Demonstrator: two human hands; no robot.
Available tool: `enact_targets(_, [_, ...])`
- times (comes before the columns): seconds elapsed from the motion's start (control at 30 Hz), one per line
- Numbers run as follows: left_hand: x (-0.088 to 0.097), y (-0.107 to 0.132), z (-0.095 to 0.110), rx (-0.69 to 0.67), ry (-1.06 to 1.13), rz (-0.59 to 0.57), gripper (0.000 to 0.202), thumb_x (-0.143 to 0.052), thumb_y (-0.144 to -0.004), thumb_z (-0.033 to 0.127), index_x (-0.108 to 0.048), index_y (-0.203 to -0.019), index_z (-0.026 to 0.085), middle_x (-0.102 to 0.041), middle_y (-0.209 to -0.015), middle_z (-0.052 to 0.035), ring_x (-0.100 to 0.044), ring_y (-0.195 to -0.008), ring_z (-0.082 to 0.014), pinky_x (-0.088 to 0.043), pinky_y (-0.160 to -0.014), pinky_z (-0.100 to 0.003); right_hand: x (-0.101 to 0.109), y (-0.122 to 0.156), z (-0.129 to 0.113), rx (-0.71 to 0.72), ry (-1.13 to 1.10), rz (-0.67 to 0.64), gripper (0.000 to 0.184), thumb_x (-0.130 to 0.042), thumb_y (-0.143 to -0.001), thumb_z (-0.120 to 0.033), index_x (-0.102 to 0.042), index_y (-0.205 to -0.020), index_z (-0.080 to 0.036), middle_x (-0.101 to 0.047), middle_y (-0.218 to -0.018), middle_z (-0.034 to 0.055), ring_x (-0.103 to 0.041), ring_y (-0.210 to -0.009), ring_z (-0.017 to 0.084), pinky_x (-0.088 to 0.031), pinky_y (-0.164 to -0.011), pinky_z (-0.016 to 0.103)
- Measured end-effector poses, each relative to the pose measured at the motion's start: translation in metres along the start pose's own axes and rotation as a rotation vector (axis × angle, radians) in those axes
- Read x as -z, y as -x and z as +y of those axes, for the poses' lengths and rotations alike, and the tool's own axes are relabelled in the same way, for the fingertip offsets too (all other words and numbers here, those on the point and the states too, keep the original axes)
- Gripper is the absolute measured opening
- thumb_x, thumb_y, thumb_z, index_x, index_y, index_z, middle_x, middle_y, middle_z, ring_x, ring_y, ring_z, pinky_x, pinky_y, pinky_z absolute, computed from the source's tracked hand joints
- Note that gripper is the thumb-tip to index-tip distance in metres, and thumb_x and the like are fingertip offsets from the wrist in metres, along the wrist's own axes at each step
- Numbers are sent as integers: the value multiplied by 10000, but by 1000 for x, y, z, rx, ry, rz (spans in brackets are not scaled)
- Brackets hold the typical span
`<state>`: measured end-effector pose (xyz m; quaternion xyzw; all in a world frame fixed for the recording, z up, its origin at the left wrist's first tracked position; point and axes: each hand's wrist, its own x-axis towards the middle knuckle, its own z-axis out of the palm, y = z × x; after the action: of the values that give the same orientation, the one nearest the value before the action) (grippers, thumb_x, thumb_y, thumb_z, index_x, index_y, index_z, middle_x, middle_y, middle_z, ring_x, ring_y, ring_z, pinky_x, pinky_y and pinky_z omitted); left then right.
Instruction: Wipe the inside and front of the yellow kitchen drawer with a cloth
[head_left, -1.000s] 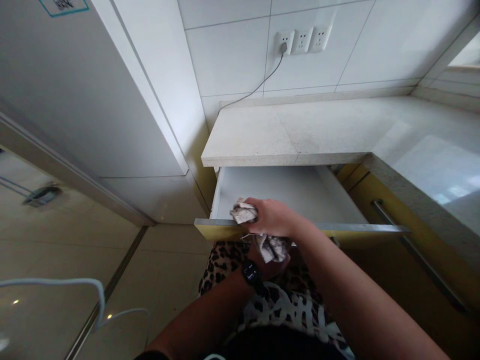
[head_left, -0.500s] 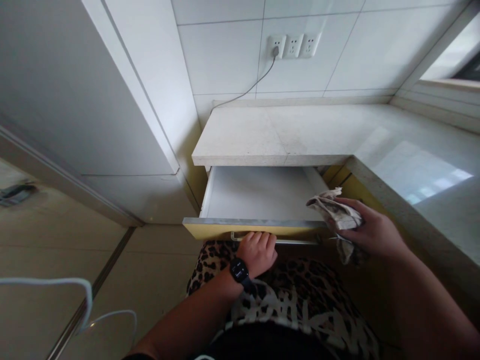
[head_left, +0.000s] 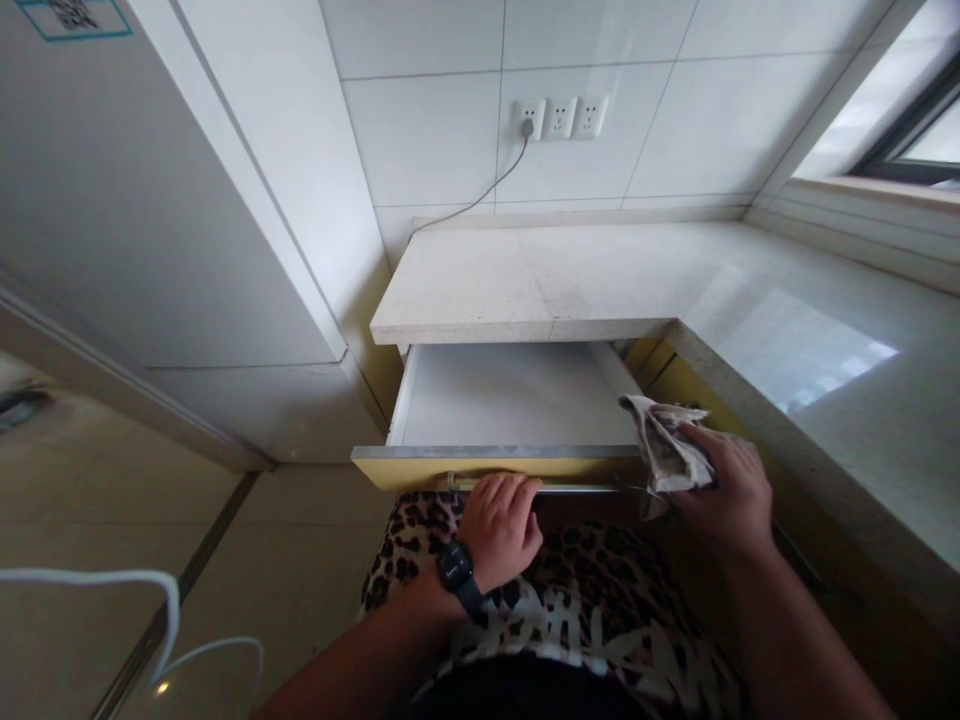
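Right hand (head_left: 724, 487) is pinching a cloth (head_left: 664, 440), a pulled-out drawer (head_left: 420, 468) sitting to its left.
Left hand (head_left: 497, 532) is curling over the handle (head_left: 574, 489); far ahead-left, a square-code label (head_left: 73, 15) is showing.

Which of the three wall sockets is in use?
The leftmost socket: a grey plug with a cord sits in it. The middle and rightmost sockets have nothing plugged in.
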<state>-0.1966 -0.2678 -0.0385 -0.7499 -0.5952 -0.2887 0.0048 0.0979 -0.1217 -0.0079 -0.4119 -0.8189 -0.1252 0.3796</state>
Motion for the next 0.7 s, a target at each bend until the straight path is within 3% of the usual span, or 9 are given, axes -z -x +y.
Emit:
enact_targets(0.07, [6, 14, 1, -37, 119, 18, 470, -546, -823, 159, -553, -1289, 218, -598, -1291, -85, -519, -1203, -265, -413, -1059, -440, -1, 7, -5, 35, -22, 8, 542, -686, -770, -390, -592, -1255, -167, -688, -1107, 144, -637, -992, 308, -457, -874, 420])
enact_targets(0.13, [8, 31, -2, -117, 197, -5, 449, -537, -823, 154, -571, -1264, 229, -606, -1285, -72, -515, -1216, -251, -409, -1070, -426, -4, 14, -16, 91, -73, 24, 535, -660, -804, -426, -579, -1267, -171, -678, -1094, 144, -631, -971, 311, -451, -851, 429])
enact_targets(0.23, [5, 55, -12, -172, 235, -221, 325, -559, -829, 192, -620, -1146, 236, -674, -1068, -37, -587, -1036, -212, -476, -947, -370, -10, 18, -49, 205, -144, -11, 522, -621, -844, -451, -562, -1285, -179, -664, -1095, 144, -621, -978, 314, -432, -841, 434])
enact_targets(0.3, [2, 66, -19, -125, 197, -396, 221, -573, -854, 249, -639, -1064, 242, -678, -971, -20, -602, -943, -202, -497, -873, -351, -15, 13, -79, 264, -156, -64, 470, -637, -854, -390, -571, -1273, -186, -671, -1100, 135, -617, -991, 304, -414, -854, 426])
enact_targets(0.37, [0, 70, -22, -67, 145, -499, 179, -571, -884, 318, -643, -1028, 241, -680, -980, -25, -612, -944, -214, -503, -870, -360, -22, 6, -110, 288, -181, -113, 433, -643, -859, -322, -582, -1266, -188, -685, -1111, 123, -612, -1012, 293, -395, -883, 423])
enact_targets(0.53, [-8, 64, -18, -29, 71, -506, 244, -547, -887, 355, -654, -1057, 217, -687, -1149, -81, -616, -1070, -269, -474, -979, -403, -45, -10, -181, 359, -244, -295, 443, -628, -869, -290, -586, -1300, -198, -696, -1058, 87, -596, -960, 260, -354, -882, 419])
enact_targets(0.7, [-22, 68, -18, 90, 39, -472, 370, -465, -923, 401, -644, -1209, 248, -718, -1139, -86, -678, -939, -286, -540, -818, -424, -71, -20, -234, 427, -238, -350, 416, -624, -867, -323, -594, -1259, -190, -674, -965, 81, -556, -879, 250, -327, -797, 412])
